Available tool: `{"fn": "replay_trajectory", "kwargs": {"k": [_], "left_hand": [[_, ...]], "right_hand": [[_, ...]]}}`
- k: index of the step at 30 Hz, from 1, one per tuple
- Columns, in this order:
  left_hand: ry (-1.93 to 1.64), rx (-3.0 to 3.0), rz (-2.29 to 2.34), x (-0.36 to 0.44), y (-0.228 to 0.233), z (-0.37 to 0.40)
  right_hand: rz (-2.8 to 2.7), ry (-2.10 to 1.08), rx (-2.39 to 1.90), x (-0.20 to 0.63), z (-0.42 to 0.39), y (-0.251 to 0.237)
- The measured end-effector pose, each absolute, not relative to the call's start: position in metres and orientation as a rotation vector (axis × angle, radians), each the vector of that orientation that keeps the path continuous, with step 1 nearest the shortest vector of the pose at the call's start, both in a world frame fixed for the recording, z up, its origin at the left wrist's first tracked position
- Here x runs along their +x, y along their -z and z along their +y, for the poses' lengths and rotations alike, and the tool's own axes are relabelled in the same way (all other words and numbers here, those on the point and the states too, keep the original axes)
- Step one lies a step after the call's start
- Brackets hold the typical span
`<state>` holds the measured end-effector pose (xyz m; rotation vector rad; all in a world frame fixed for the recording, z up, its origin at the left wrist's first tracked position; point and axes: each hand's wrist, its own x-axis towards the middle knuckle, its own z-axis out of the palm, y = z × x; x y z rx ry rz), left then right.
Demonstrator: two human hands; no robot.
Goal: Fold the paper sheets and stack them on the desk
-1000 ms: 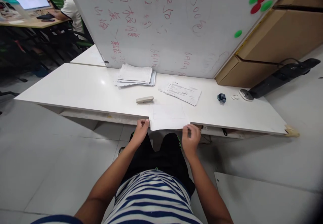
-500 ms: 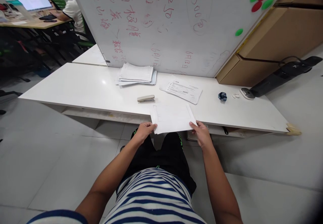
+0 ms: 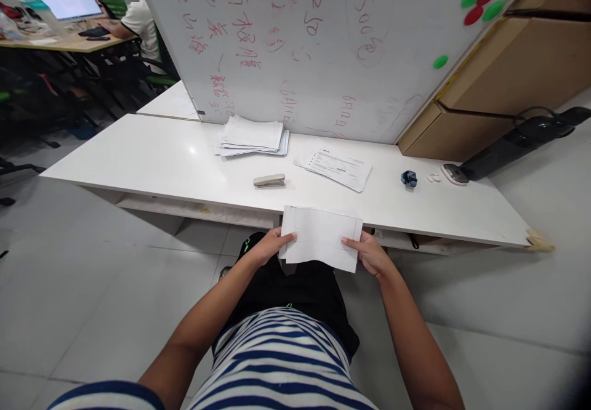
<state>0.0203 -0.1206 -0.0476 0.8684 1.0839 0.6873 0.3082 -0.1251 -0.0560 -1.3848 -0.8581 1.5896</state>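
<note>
Between my two hands is a small bunch of white paper sheets [image 3: 321, 237], slightly bowed, its edges not quite lined up. My left hand [image 3: 273, 244] grips the left edge, thumb on top and fingers hidden underneath. On the right edge, my right hand [image 3: 369, 252] pinches the sheets the same way. The paper is held over my lap at the front edge of the white desk [image 3: 194, 182]. Beyond it lies a light-coloured stapler [image 3: 269, 181]. Some printed sheets [image 3: 339, 168] lie fanned to the stapler's right, and a thicker paper stack [image 3: 252, 134] sits behind it.
A whiteboard [image 3: 300, 47] with red writing rises behind the desk. To the right are a dark blue object [image 3: 409, 179], a computer mouse [image 3: 455, 174], a black cylindrical object [image 3: 517, 142] and cardboard boxes [image 3: 517, 71]. A person [image 3: 141, 28] sits at another table, far left.
Both hands have drawn the sheets toward my body and lower in view, off the desk top. The sheets now bow slightly, with both thumbs lying on top.
</note>
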Motion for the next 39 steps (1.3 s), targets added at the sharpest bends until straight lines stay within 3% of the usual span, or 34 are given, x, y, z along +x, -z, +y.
{"fn": "replay_trajectory", "kwargs": {"k": [11,19,27,39], "left_hand": [[-1.154,1.457,1.162,0.032,-0.022,-0.066],[-1.195,1.381,1.246,0.045,0.012,-0.041],[-1.196,1.153,1.215,0.047,0.009,-0.045],[-1.154,1.293,1.193,0.038,0.002,-0.041]], "right_hand": [[-1.245,-0.73,-1.367,0.28,-0.088,-0.007],[-1.15,-0.825,-1.467,0.258,-0.061,0.018],[-1.14,-0.941,-1.385,0.257,-0.064,0.02],[-1.196,-0.937,-1.435,0.269,-0.062,0.009]]}}
